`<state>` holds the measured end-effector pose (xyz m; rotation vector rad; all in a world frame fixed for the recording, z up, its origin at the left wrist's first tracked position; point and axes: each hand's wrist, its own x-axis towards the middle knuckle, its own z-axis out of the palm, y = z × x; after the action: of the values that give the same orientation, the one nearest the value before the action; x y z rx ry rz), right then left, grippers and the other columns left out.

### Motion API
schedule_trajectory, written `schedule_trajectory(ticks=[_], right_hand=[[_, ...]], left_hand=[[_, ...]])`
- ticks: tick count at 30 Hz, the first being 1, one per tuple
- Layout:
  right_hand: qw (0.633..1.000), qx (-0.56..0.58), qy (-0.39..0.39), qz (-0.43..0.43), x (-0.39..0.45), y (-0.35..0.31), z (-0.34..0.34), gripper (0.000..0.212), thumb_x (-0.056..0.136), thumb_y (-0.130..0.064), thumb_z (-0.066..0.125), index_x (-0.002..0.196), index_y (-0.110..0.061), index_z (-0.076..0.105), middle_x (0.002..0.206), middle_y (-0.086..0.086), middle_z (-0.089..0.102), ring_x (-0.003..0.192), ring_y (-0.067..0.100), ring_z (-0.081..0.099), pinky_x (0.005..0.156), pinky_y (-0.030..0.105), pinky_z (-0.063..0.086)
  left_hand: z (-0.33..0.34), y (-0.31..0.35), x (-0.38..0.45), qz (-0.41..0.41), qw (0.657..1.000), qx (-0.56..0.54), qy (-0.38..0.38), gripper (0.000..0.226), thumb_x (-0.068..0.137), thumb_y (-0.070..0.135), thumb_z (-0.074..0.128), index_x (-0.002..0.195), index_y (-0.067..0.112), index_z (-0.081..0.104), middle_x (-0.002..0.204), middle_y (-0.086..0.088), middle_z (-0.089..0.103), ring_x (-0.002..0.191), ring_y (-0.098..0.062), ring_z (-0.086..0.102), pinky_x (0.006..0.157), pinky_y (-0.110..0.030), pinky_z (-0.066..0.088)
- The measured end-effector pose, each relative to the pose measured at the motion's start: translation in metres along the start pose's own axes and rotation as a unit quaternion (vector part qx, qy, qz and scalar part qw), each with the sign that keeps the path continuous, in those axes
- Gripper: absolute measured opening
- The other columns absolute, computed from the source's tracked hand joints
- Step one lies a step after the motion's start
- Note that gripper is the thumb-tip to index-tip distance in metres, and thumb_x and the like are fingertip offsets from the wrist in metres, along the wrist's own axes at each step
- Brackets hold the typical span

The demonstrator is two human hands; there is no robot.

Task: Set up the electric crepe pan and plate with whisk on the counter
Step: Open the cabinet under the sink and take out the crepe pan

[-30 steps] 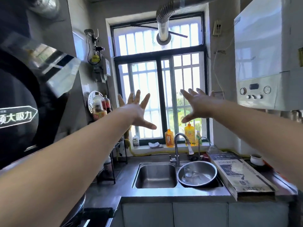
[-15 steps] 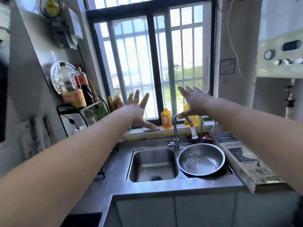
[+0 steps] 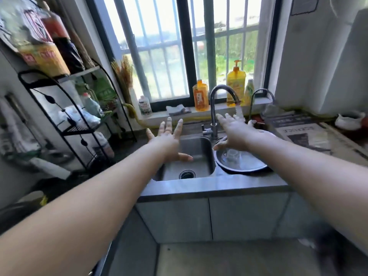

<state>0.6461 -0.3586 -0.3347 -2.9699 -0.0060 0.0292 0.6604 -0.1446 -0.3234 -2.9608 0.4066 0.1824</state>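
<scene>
Blocking basin (image 3: 242, 166): right hand (image 3: 238, 133).

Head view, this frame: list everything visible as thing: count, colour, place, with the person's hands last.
sink: 1, steel, centre counter
faucet: 1, steel, behind sink
metal bowl: 1, steel, right of sink, glass inside
cardboard box: 1, brown, printed, right counter
orange bottle: 1, windowsill
yellow pump bottle: 1, windowsill
small white bottle: 1, left sill
wire rack: 1, black, left counter, holding bottles
white cup: 1, far right
left hand: open, empty, over sink
right hand: open, empty, over bowl
</scene>
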Motion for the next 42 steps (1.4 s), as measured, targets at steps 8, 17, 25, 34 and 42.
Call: schedule_trajectory(ticks=[8,17,25,34,42], right_hand=[[0.998,-0.003,-0.069,0.016,0.003,0.024,0.133,0.105,0.076,-0.062,0.064,0.154,-0.026,0.004,0.163,0.002,0.003,0.151,0.026,0.002,0.117,0.060,0.010],[0.989,0.010,-0.144,0.038,-0.014,0.042,0.262,0.105,0.072,-0.064,0.066,0.152,-0.023,0.013,0.158,0.007,0.019,0.148,0.030,0.013,0.113,0.062,0.020],[0.983,0.065,-0.161,0.062,-0.028,0.054,0.348,0.093,0.078,-0.060,0.064,0.151,-0.022,0.021,0.151,0.004,0.039,0.141,0.027,0.030,0.115,0.047,0.027],[0.935,0.296,-0.130,0.145,-0.005,0.067,0.378,0.062,0.085,-0.037,0.067,0.140,-0.021,0.044,0.126,0.003,0.062,0.112,0.021,0.060,0.089,0.028,0.045],[0.904,0.387,-0.112,0.142,0.017,0.019,0.395,0.082,0.080,-0.028,0.074,0.148,-0.017,0.030,0.146,0.006,0.047,0.131,0.023,0.048,0.103,0.031,0.040]], left_hand=[[0.128,0.026,0.020,-0.017,0.995,-0.088,-0.046,0.104,0.086,0.068,0.046,0.153,0.025,-0.020,0.163,-0.006,-0.017,0.152,-0.024,-0.009,0.119,-0.060,0.005],[0.266,0.047,0.025,-0.057,0.975,-0.181,-0.118,0.098,0.090,0.062,0.047,0.156,0.017,-0.010,0.165,-0.010,-0.002,0.152,-0.027,0.005,0.118,-0.055,0.019],[0.353,0.054,0.062,-0.244,0.755,-0.595,-0.131,0.083,0.090,0.050,0.055,0.156,0.015,0.017,0.156,-0.006,0.034,0.137,-0.031,0.041,0.104,-0.042,0.041],[0.365,0.077,0.122,-0.291,0.296,-0.910,-0.005,0.024,0.095,0.003,0.036,0.078,0.013,0.050,0.081,-0.004,0.054,0.077,-0.018,0.054,0.094,-0.042,0.037],[0.380,0.065,0.108,-0.327,0.327,-0.886,-0.028,0.020,0.095,0.019,0.050,0.077,0.010,0.049,0.079,-0.005,0.050,0.074,-0.020,0.056,0.087,-0.031,0.044]])
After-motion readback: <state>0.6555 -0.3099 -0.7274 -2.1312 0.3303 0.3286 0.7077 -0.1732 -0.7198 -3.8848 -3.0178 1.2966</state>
